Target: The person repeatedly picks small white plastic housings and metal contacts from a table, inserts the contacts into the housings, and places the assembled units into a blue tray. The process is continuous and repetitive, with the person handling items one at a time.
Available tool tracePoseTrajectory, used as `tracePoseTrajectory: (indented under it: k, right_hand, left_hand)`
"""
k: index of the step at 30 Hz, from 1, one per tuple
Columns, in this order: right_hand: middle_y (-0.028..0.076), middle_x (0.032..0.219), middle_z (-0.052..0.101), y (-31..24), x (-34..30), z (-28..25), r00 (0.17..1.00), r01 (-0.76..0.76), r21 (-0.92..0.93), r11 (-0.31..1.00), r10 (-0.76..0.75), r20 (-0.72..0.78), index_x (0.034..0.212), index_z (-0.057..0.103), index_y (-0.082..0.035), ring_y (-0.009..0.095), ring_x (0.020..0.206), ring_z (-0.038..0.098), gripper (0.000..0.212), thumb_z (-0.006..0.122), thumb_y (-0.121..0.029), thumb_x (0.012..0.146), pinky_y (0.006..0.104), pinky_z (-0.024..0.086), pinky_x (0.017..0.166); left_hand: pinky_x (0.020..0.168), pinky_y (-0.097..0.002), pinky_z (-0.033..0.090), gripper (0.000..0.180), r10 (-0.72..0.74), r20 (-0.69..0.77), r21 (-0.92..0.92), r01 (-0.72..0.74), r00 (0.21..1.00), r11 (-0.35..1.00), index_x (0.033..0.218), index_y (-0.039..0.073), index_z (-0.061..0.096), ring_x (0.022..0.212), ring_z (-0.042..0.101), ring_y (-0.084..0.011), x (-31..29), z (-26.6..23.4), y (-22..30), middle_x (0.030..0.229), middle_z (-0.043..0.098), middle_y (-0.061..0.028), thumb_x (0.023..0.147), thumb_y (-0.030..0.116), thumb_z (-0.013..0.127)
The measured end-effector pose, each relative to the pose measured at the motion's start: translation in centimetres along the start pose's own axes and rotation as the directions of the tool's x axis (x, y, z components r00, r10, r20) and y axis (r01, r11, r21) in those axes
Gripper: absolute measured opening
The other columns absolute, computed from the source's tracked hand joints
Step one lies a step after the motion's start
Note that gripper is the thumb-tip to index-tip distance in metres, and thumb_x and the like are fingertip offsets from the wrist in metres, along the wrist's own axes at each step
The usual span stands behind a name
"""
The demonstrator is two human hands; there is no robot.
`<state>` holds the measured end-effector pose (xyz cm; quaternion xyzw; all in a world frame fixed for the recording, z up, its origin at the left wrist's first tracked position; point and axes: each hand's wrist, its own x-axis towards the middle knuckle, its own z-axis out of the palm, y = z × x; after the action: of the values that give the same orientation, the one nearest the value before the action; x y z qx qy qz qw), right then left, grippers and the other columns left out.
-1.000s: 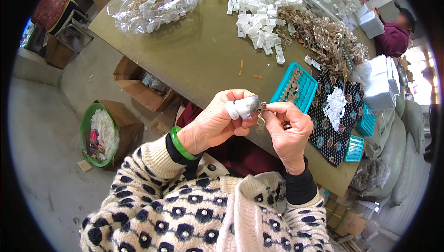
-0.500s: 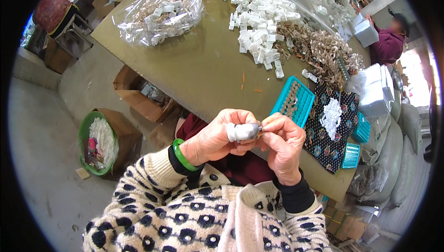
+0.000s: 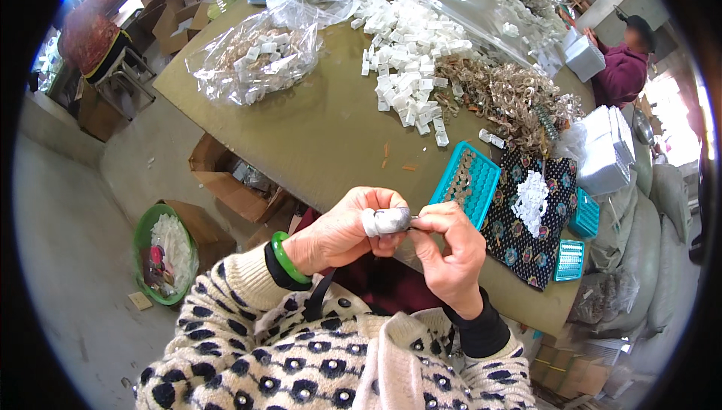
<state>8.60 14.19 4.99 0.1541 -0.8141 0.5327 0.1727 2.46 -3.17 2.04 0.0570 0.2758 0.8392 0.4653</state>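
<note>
My left hand (image 3: 338, 228) is closed in a pinch in front of my body, beside the table's near edge. One of its digits wears a white and grey wrapping (image 3: 386, 221), and a green bangle (image 3: 289, 258) circles the wrist. Against the wrapped tip, my right hand (image 3: 456, 258) pinches a small thin piece (image 3: 413, 219) between thumb and forefinger. That piece is too small to name, and whatever the left fingers grip is hidden. Just beyond the right hand lies a teal tray (image 3: 482, 198) with rows of pockets, some holding small round brownish parts.
White plastic pieces (image 3: 406, 94) and tangled brownish parts (image 3: 519, 98) heap up on the table (image 3: 301, 143). A clear bag (image 3: 256, 64) lies far left. Small white bits (image 3: 532, 203) rest on patterned cloth (image 3: 519, 259). A green basket (image 3: 141, 252) stands left; a person (image 3: 624, 71) sits far right.
The whole view has shifted slightly. Both hands stay together at the wrapped tip; my right fingers have drawn back a little, showing more of the thin piece.
</note>
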Motion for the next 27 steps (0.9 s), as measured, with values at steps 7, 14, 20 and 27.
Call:
tracePoseTrajectory:
  k: [7,14,20,27]
  right_hand:
    - [0.006,0.083,0.060,1.0,-1.8,-1.8,0.831,-0.395,0.784,0.478,0.550,0.083,0.100,0.059,0.002,0.012,0.060,0.051,0.010,0.064,-0.002,0.092,0.0317,0.048,0.058]
    - [0.008,0.084,0.062,1.1,-3.3,-3.7,0.832,-0.395,0.789,0.469,0.547,0.091,0.101,0.059,0.003,0.013,0.065,0.056,0.009,0.062,0.000,0.093,0.0309,0.049,0.062]
    - [0.014,0.085,0.064,1.7,-3.4,-4.6,0.814,-0.457,0.764,0.455,0.560,0.154,0.097,0.058,0.000,0.017,0.065,0.060,0.011,0.065,-0.007,0.093,0.0323,0.052,0.064]
    - [0.010,0.087,0.066,2.1,-3.6,-4.8,0.819,-0.466,0.776,0.426,0.539,0.196,0.102,0.059,0.000,0.013,0.069,0.061,0.009,0.061,-0.002,0.094,0.0239,0.051,0.065]
  left_hand:
    - [0.061,-0.0293,0.047,0.014,0.602,0.017,0.965,-0.171,0.798,0.200,0.088,0.002,0.066,0.069,0.062,-0.0131,8.8,0.2,2.8,0.078,0.065,-0.0048,0.087,0.016,0.069]
    - [0.069,-0.0487,0.047,0.011,0.569,0.353,0.786,0.095,0.743,-0.611,0.080,0.008,0.058,0.085,0.060,-0.0347,17.6,-2.5,1.2,0.083,0.058,-0.0124,0.069,0.007,0.061]
    - [0.072,-0.0473,0.049,0.019,0.544,0.339,0.763,0.115,0.768,-0.636,0.091,0.004,0.054,0.090,0.059,-0.0365,17.9,-2.0,0.6,0.088,0.057,-0.0164,0.074,0.007,0.060]
    - [0.074,-0.0463,0.050,0.023,0.595,0.247,0.814,0.170,0.765,-0.556,0.100,0.002,0.051,0.091,0.061,-0.0358,17.7,-1.4,-0.5,0.093,0.060,-0.0181,0.078,0.003,0.058]
